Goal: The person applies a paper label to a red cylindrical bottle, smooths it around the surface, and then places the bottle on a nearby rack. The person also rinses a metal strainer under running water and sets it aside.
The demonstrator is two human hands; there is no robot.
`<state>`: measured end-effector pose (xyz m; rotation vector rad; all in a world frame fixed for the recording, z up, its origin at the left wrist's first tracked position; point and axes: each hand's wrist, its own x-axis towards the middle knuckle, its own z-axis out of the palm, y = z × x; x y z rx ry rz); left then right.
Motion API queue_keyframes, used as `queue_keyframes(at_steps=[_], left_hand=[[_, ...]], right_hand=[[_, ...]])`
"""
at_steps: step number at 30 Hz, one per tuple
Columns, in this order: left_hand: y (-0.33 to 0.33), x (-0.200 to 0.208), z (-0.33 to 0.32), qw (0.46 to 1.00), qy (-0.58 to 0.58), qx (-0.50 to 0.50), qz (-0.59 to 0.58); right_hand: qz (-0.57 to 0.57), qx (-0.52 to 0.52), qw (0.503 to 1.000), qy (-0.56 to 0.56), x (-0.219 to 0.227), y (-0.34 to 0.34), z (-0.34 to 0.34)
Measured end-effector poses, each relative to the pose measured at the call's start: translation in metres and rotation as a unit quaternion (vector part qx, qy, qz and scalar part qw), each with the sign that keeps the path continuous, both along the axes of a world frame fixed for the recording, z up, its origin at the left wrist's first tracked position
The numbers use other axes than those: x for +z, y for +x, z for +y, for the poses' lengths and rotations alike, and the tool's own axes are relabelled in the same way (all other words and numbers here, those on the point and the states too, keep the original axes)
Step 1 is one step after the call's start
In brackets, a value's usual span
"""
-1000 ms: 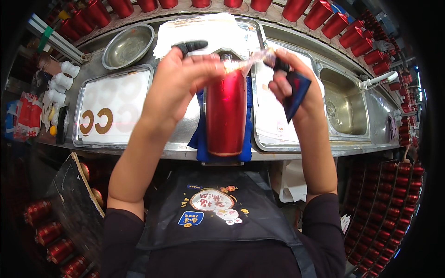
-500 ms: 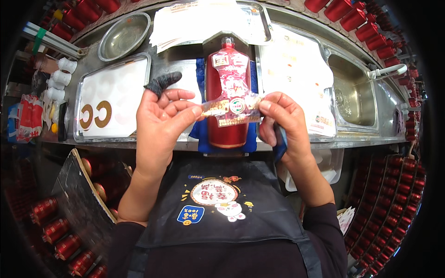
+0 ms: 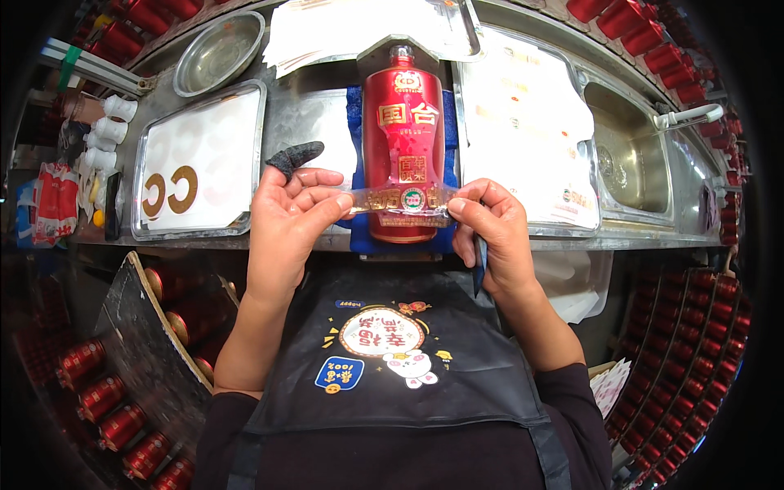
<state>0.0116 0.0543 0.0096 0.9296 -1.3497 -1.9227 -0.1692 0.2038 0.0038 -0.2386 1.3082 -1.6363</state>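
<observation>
A red bottle [image 3: 408, 90] lies on its back on a blue cloth [image 3: 354, 131], its neck pointing away from me. Across its lower part stretches a clear printed decal film [image 3: 415, 198] with gold and green marks. My left hand [image 3: 298, 204] pinches the film's left end between thumb and fingers; a dark finger cot [image 3: 296, 157] covers its index finger. The film's right end is pinched by my right hand [image 3: 494, 220]. A flat blue scraper-like piece [image 3: 480, 265] is tucked in the right hand's lower fingers. Whether the film's middle touches the bottle throughout, I cannot tell.
On the left, a metal tray [image 3: 257, 122] holds white sheets with two gold C-shaped pieces. Behind it sits a metal bowl [image 3: 219, 55]. A tray [image 3: 594, 163] of printed sheets lies right, beside a sink [image 3: 625, 155]. Several red bottles [image 3: 122, 429] stand around the bench.
The upper part of the film, earlier wrinkled and glossy over the bottle's front, now follows its surface smoothly. The film's lower strip is straighter, and my right hand has shifted slightly left.
</observation>
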Motion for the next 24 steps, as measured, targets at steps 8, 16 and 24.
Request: queue_keyframes(at_steps=[8, 16, 24], left_hand=[[-0.004, -0.007, -0.009, 0.987, -0.145, -0.001, -0.075], [-0.027, 0.003, -0.019, 0.822, -0.509, -0.205, -0.152], [-0.024, 0.013, -0.023, 0.797, -0.527, -0.254, -0.150]], right_hand=[[-0.020, 0.031, 0.999, -0.020, -0.007, -0.008, 0.003], [0.002, 0.041, 0.999, 0.000, -0.005, -0.012, 0.003], [0.033, 0.086, 0.995, 0.038, -0.011, -0.016, 0.007]])
